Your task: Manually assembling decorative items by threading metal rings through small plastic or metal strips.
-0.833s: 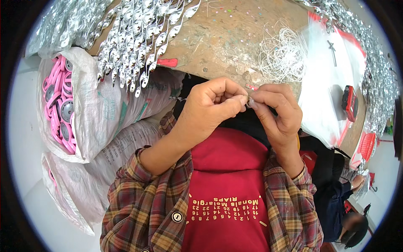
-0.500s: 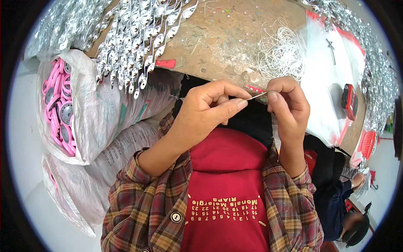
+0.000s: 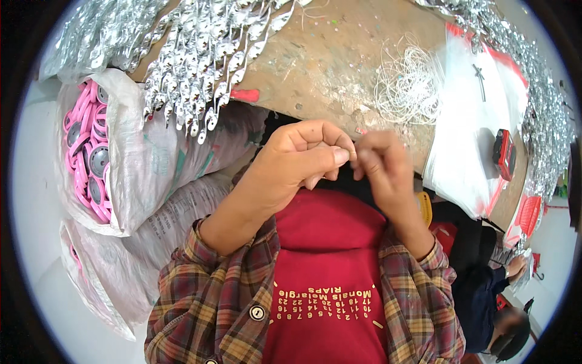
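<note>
Just beyond my lap, near the table edge, my left hand [image 3: 306, 155] is closed in a pinch, thumb pressed against bent fingers. The thin white string it gripped a moment earlier is now hidden by its fingertips. Close beside those fingertips is my right hand [image 3: 385, 170], fingers bent and smeared by motion, so its grip is unclear. On the table past my right hand lies a loose tangle of white string [image 3: 409, 82].
Silver spiral streamers [image 3: 206, 60] hang over the table's left edge. Below them, a white woven sack [image 3: 136, 158] holds pink-and-grey parts [image 3: 91, 145]. Clear plastic bags [image 3: 464, 121] and a red-and-black device [image 3: 504, 155] lie right. Another person [image 3: 485, 303] sits lower right.
My right hand has moved left and slightly down, closing the gap to my left hand. The string stretched between the fingertips no longer shows. A yellow rim has come into view beside my right wrist.
</note>
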A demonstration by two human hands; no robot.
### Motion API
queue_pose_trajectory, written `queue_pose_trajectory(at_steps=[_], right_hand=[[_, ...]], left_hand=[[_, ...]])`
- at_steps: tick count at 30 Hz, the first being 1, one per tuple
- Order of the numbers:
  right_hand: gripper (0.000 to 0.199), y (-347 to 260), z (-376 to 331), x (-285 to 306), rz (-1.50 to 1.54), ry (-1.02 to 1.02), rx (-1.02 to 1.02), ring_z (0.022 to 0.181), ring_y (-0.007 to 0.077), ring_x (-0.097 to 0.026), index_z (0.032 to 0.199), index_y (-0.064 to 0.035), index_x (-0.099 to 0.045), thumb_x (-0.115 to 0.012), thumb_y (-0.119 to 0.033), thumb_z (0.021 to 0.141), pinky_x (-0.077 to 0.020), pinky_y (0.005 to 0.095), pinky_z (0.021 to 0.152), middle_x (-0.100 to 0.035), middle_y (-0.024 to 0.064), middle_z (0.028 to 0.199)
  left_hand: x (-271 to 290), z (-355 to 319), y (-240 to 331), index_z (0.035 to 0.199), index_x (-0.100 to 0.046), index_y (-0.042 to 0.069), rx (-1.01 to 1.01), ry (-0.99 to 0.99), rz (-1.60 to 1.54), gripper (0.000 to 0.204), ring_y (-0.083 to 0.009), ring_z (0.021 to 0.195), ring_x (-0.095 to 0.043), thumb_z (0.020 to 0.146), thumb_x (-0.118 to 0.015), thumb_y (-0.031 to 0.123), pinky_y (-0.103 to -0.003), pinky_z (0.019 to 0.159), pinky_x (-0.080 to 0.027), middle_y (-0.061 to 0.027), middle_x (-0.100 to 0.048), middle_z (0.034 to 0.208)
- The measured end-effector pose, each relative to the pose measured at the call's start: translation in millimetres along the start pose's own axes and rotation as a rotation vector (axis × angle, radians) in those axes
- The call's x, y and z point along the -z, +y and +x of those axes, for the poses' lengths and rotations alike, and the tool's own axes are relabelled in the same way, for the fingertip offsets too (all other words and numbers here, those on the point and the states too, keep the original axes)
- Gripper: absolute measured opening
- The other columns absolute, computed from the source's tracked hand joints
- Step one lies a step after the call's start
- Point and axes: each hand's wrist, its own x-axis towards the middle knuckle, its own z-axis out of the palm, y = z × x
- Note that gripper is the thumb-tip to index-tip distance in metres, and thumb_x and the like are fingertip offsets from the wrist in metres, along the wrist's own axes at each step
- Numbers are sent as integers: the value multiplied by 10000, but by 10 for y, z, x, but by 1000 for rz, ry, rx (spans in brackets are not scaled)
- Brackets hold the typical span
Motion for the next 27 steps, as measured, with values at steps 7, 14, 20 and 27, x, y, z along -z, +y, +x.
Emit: queue_pose_trajectory(at_steps=[7,14,20,27], right_hand=[[24,-276,63,278,136,323,4,581,132,-504,917,-45,-471,-449,-36,916,-458,262,497,-494,61,753],[130,-575,326,1051,445,377,412,703,144,-510,1052,-28,-495,-435,-97,960,-449,265,690,-530,73,845],[213,-381,339,834,-61,536,243,814,148,-623,1120,-17,-529,-466,-115,941,-427,302,853,-561,150,1192],[221,-362,665,1114,-433,512,131,840,141,-594,1067,16,-581,-537,-110,891,-439,270,782,-603,94,1041]], left_hand=[[60,3,-85,1058,-601,-1,-123,-193,183,219,-106,749,-599,850,-572,61,-253,705,-483,-88,-645,872],[78,37,-315,1117,-594,20,-388,-84,810,289,-157,859,-642,831,-584,64,-273,711,-498,-104,-653,941],[140,192,480,968,-607,70,-651,550,1373,186,-317,704,-558,820,-556,171,-426,605,-428,-132,-553,749],[597,731,894,1031,-608,118,-793,785,1900,268,-282,796,-570,766,-613,164,-409,659,-466,-86,-583,856]])
